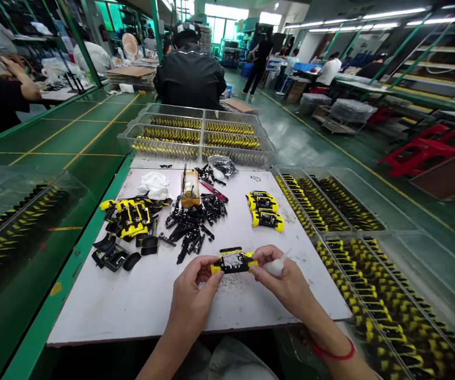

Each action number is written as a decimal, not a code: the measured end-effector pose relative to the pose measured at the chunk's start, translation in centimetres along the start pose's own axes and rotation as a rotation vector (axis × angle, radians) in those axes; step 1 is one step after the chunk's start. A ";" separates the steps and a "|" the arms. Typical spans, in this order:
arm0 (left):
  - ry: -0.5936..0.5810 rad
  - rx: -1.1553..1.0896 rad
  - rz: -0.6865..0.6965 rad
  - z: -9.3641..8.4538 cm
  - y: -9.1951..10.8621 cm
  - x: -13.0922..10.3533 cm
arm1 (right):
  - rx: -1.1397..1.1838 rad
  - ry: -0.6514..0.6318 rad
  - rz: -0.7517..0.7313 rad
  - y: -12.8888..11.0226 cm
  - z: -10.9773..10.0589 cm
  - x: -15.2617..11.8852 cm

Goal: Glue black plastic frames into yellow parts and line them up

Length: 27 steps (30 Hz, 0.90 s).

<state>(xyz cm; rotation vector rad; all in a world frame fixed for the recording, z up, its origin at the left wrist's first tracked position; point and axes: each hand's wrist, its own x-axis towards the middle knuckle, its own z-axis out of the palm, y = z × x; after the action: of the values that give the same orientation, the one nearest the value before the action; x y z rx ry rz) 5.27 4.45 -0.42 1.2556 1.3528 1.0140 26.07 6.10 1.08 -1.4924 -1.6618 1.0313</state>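
Over the near part of the white board, a yellow-and-black plastic housing is held level between my hands. My left hand pinches its left yellow end between thumb and fingers. The right yellow end is gripped by the thumb and fingers of my right hand. A small white bottle with a thin nozzle is tucked in that same hand, its tip pointing up and right. Beyond lie a heap of small black plastic parts, a pile of yellow and black parts and a few similar housings.
A small yellowish box, crumpled white cloth and a red tool rest farther back. Clear trays of yellow-and-black parts stand behind, at right and at left. A person in a black jacket sits ahead.
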 end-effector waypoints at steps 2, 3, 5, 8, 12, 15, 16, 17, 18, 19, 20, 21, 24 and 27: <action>0.002 0.025 -0.029 0.7 0.3 0.2 | -0.088 0.035 -0.025 0.5 -0.3 -0.6; 0.002 0.038 -0.034 1.1 0.4 0.2 | -0.129 0.054 -0.028 0.7 -0.4 -1.0; -0.009 0.056 -0.024 1.8 0.6 0.3 | -0.196 0.096 -0.016 1.0 -0.6 -1.6; -0.018 0.081 0.013 2.9 0.5 0.3 | -0.246 0.159 0.007 1.3 -0.8 -2.3; 0.009 0.168 0.073 4.2 0.4 0.3 | -0.270 0.190 0.044 1.9 -0.9 -2.7; 0.013 0.232 0.116 5.1 0.1 0.4 | -0.254 0.170 0.105 2.3 -1.3 -2.9; 0.011 0.247 0.129 5.4 0.0 0.4 | -0.240 0.167 0.125 2.5 -1.4 -2.9; 0.006 0.259 0.141 5.6 -0.1 0.4 | -0.225 0.169 0.142 2.6 -1.5 -2.9; 0.000 0.268 0.151 5.8 -0.2 0.5 | -0.211 0.174 0.155 2.8 -1.6 -3.0; -0.005 0.277 0.159 6.0 -0.3 0.6 | -0.199 0.179 0.164 2.9 -1.7 -3.0; -0.011 0.286 0.164 6.2 -0.3 0.6 | -0.192 0.183 0.172 3.1 -1.7 -3.0; -0.017 0.295 0.166 6.3 -0.4 0.7 | -0.189 0.187 0.180 3.2 -1.8 -3.1; -0.042 0.313 0.162 6.8 -0.5 1.2 | -0.185 0.185 0.204 3.7 -2.0 -3.0; -0.065 0.295 0.153 7.6 -0.4 2.2 | -0.150 0.199 0.219 4.5 -2.7 -2.2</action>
<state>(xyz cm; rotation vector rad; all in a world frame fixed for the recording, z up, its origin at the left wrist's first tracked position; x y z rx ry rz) 12.72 6.28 -2.24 1.6187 1.4085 0.8894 30.78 4.39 -1.62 -1.8445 -1.4871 0.8520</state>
